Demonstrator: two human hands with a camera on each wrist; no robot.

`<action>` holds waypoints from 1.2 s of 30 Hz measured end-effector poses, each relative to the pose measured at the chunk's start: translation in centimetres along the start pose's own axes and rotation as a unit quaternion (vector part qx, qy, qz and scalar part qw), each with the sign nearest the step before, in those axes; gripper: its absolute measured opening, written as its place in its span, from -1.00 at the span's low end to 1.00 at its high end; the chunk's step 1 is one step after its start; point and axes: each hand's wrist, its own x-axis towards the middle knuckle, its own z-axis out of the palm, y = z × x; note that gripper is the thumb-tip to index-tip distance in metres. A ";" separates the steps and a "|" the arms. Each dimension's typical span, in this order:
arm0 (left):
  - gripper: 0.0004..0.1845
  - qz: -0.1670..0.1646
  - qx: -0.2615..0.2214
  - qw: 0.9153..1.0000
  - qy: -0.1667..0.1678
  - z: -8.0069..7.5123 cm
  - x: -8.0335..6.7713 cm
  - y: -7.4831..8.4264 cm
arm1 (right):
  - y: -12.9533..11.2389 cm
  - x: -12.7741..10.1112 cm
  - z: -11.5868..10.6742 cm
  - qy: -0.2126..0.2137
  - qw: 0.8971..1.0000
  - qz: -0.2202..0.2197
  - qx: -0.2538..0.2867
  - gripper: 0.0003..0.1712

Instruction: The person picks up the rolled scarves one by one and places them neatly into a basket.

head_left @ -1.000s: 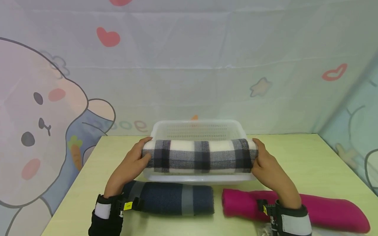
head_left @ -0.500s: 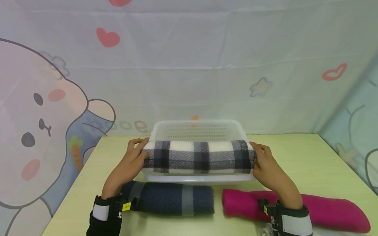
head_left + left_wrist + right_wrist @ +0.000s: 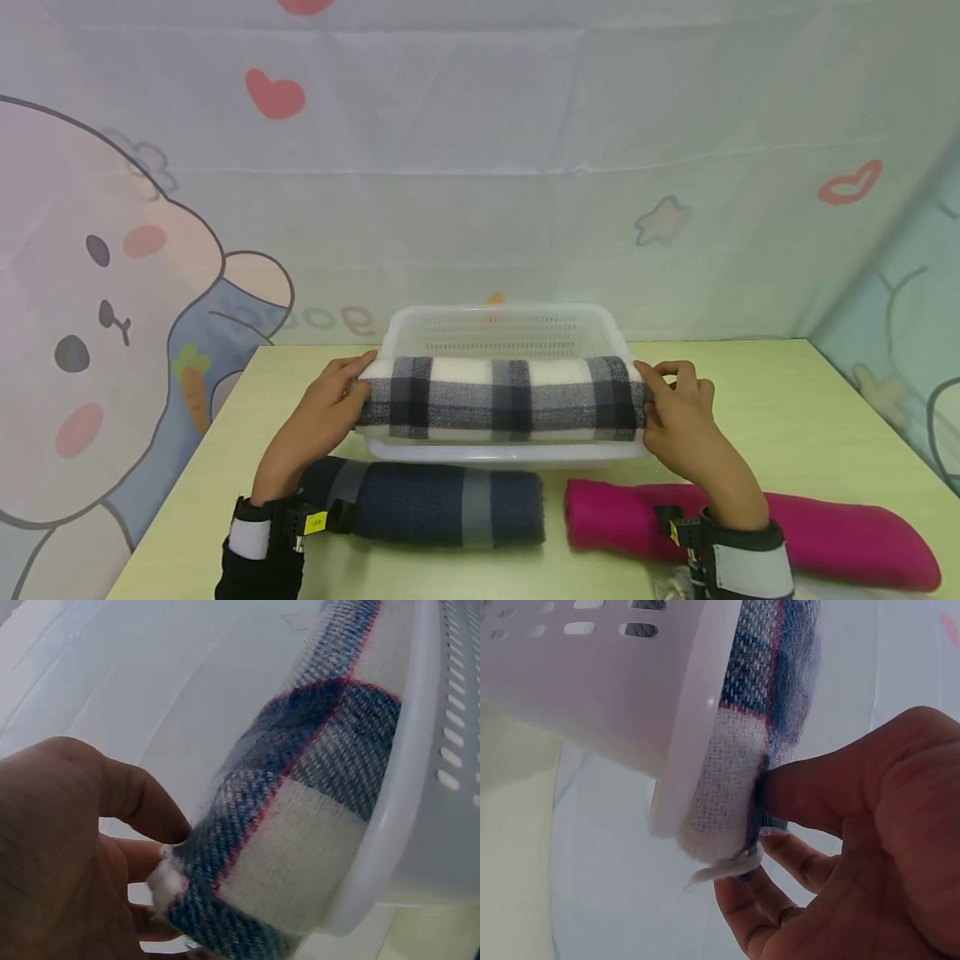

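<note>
A rolled-up plaid scarf in white, grey and dark blue spans the near side of a white plastic basket. Its ends reach out past the rim on both sides. My left hand pinches the left end between thumb and fingers. At the opposite end my right hand pinches the fabric, thumb on the near face and fingers beyond. The right wrist view shows a pale loose strip of cloth by those fingertips. In the left wrist view the scarf bulges over the basket rim.
A navy rolled cloth with grey bands lies in front of the basket on the left, below my left wrist. A magenta roll lies front right, partly under my right wrist. Behind the table hangs a printed curtain.
My left hand has shifted slightly left and outward along with its wrist. The fingers of my right hand have drawn back and bent up more. The scarf has sunk and shifted left very slightly.
</note>
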 end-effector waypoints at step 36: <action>-0.75 0.047 0.094 0.994 -0.010 2.8 0.7 -0.9 | -0.2 -0.3 0.1 -0.020 0.999 -0.036 0.013 -0.58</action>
